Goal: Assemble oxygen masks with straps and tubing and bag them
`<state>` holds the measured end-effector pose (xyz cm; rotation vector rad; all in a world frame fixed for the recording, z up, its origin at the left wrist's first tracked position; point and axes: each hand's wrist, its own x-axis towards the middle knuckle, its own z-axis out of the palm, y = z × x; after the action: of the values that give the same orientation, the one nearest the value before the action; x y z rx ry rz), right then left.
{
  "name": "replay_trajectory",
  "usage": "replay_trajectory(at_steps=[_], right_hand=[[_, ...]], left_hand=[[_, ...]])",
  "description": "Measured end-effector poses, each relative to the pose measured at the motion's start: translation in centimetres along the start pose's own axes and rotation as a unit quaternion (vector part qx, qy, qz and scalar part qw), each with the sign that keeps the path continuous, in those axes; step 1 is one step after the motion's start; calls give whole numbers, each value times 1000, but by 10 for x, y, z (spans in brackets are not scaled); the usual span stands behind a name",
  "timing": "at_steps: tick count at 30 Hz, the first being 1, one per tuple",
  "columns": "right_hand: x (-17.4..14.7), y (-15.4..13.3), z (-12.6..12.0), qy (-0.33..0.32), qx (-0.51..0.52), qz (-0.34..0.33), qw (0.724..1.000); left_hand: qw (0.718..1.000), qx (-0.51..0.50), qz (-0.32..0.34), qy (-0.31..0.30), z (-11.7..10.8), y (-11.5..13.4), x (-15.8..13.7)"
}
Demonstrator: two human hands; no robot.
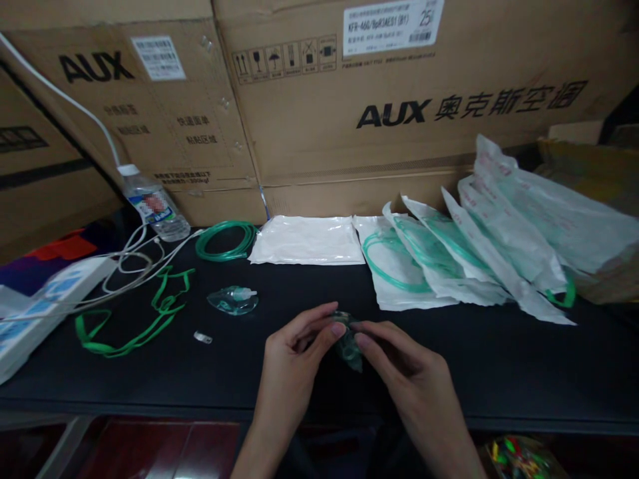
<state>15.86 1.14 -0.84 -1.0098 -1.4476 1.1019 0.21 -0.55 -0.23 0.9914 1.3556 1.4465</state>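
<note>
Head view, left hand: the left hand is pinching a clear greenish plastic piece between thumb and fingers.
Right hand: the right hand is pinching the same piece from the other side, also with its grip pressed together.
Plastic piece: it is sitting between both hands, over the near part of the bench.
Left side: a green strap, a small clip and a clear mask are lying apart.
Behind: a green tube coil is lying beside a white packet.
Right side: several bagged tubes are overlapping.
</note>
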Motion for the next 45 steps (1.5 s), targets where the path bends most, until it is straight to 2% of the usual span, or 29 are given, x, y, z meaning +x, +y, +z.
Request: replay_trajectory(at_steps=[2, 5, 12, 21, 28, 34, 38, 41, 45], right_hand=[[2, 1, 0, -2, 20, 27, 999], [4, 2, 1, 7, 39, 32, 999], [-1, 0, 7, 70, -23, -71, 995], [-6, -2, 8, 85, -98, -150, 980], [-10, 4, 10, 72, -125, -203, 968], [-8, -1, 6, 28, -75, -158, 984], [-4, -4, 3, -6, -34, -79, 996], [-1, -2, 2, -27, -10, -13, 1000], [0, 3, 3, 15, 2, 15, 1000]], left_hand=[[1000, -5, 2, -6, -1, 0, 1], [1000, -4, 4, -18, -1, 1, 1], [999, -26, -17, -29, 1, 1, 1], [999, -20, -13, -46, 0, 1, 2], [998, -35, -30, -31, 2, 0, 1], [999, -26, -27, -23, 4, 7, -2], [1000, -14, -23, 1, 4, 6, -3], [999, -17, -25, -12, 3, 4, -2], [999, -13, -24, -42, 0, 4, 0]])
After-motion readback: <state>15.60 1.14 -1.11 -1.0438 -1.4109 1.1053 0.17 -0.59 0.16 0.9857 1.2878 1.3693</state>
